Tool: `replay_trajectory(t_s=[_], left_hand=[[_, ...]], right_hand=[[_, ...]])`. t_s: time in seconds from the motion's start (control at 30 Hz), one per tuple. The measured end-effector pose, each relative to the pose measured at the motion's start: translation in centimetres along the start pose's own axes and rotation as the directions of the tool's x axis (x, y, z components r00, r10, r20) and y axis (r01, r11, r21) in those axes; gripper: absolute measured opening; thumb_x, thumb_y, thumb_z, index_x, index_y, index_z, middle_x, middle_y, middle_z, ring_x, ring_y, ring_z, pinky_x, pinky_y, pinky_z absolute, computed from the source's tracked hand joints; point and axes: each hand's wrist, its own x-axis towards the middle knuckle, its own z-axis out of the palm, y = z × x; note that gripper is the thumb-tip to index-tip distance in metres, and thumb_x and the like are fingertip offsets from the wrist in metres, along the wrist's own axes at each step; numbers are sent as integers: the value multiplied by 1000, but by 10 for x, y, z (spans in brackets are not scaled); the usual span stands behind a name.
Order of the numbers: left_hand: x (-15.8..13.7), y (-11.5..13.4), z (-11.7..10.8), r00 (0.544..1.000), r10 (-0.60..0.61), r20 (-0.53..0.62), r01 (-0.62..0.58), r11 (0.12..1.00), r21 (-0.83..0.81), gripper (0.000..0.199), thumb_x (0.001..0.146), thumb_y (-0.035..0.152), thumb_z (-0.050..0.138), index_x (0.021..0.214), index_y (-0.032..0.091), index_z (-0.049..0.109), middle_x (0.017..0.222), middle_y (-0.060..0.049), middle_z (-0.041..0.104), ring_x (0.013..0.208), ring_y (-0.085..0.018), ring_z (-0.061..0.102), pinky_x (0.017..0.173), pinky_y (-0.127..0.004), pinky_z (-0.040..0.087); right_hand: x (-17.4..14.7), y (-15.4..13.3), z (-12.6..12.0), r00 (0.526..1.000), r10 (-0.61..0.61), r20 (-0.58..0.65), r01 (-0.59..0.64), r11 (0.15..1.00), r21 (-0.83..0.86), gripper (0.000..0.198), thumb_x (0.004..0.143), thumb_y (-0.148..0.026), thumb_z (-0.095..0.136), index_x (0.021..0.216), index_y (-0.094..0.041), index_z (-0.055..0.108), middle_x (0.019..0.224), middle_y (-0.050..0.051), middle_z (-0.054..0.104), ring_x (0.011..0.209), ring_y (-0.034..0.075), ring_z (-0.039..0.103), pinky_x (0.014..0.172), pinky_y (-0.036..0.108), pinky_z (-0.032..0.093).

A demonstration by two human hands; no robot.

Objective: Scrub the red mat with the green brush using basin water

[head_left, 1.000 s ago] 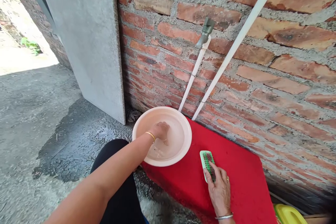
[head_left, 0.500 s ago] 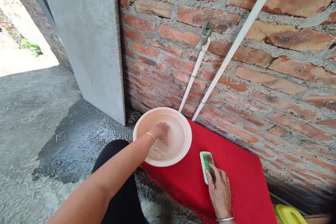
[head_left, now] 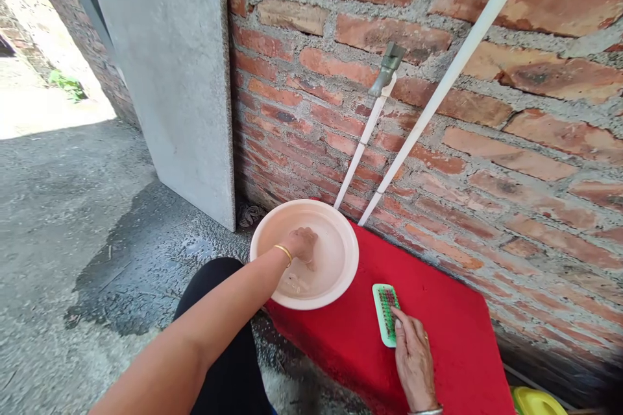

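Note:
My left hand (head_left: 302, 244), with a gold bangle at the wrist, reaches down into the water of a pale pink basin (head_left: 260, 285). Its fingers are blurred by the water, so what they grasp, if anything, does not show. On the red-topped bench (head_left: 452, 331) lies a pale green scrub brush (head_left: 387, 314), bristles up. My right hand (head_left: 415, 358) rests beside its right edge, fingers loosely stretched, the index fingertip at the bristles. It does not grip the brush.
White pipes (head_left: 428, 110) run along a brick wall (head_left: 535, 136), one carrying a grey tap (head_left: 388, 68). A grey slab (head_left: 170, 78) leans at the left above wet concrete floor (head_left: 126, 285). Something yellow (head_left: 538, 402) stands low at the right.
My right hand has slid slightly right and down off the brush, its thumb no longer over the brush. My left hand stays in the basin. The whole view has shifted slightly.

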Motion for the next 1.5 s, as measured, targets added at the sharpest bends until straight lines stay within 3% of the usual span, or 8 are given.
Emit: replay_trajectory(t_s=[0.4, 0.57, 0.77, 0.93, 1.1, 1.27, 1.4, 1.5], left_hand=[[2, -2, 1, 1000, 5, 14, -5, 999, 37, 99, 47, 54, 86, 131, 13, 52, 136, -19, 51, 123, -37, 50, 102, -45, 43], [0, -1, 1, 1000, 4, 6, -4, 1000, 31, 96, 50, 55, 85, 130, 13, 53, 135, -20, 51, 124, -38, 49, 103, -47, 42], [0, -1, 2, 1000, -1, 9, 1, 1000, 23, 95, 51, 50, 86, 131, 12, 52, 136, -20, 49, 126, -38, 47, 104, -48, 41], [1, -1, 3, 1000, -6, -5, 6, 1000, 19, 96, 50, 52, 86, 131, 13, 52, 136, -20, 50, 126, -38, 47, 104, -48, 41], [2, -2, 5, 1000, -3, -11, 3, 1000, 8, 99, 48, 54, 86, 131, 12, 53, 137, -20, 50, 126, -39, 47, 105, -49, 40], [5, -4, 6, 1000, 0, -8, 0, 1000, 23, 100, 47, 57, 85, 131, 14, 54, 137, -19, 50, 126, -39, 48, 104, -47, 42], [5, -5, 6, 1000, 6, 1, -6, 999, 34, 96, 49, 57, 84, 130, 15, 54, 137, -19, 51, 124, -38, 49, 103, -46, 42], [5, -5, 6, 1000, 9, -6, -9, 1000, 29, 93, 50, 55, 84, 129, 16, 54, 136, -19, 51, 123, -37, 50, 102, -46, 42]], right_hand=[[-9, 3, -5, 999, -18, 42, 17, 999, 43, 46, 96, -53, 33, 115, -28, 66, 107, 7, 66, 98, 20, 62, 88, 38, 50], [-21, 0, -13, 988, -39, 150, 33, 999, 43, 42, 91, -53, 46, 121, -30, 63, 113, 5, 63, 104, 20, 60, 92, 36, 50], [-33, 3, -18, 966, -15, 257, 45, 993, -111, 64, 78, -53, 65, 138, -38, 50, 132, 4, 54, 117, 26, 56, 100, 44, 46], [-34, 6, -11, 977, -37, 211, 63, 991, -119, 54, 83, -55, 59, 134, -38, 52, 127, 3, 58, 113, 24, 58, 97, 44, 47], [-38, 11, -6, 995, -66, 76, 72, 993, -89, 51, 85, -58, 57, 131, -34, 54, 123, 4, 59, 111, 23, 58, 96, 43, 48], [-39, 11, -6, 997, -55, 54, 58, 997, -55, 52, 84, -59, 58, 129, -32, 56, 122, 5, 60, 112, 23, 58, 96, 42, 48], [-39, 3, -5, 998, 0, 58, 0, 1000, -1, 54, 80, -62, 61, 124, -32, 60, 119, 6, 62, 110, 25, 58, 97, 45, 46], [-39, -8, -6, 991, 129, 40, -133, 984, 117, 59, 74, -65, 64, 120, -27, 62, 116, 7, 63, 108, 26, 58, 98, 44, 45]])
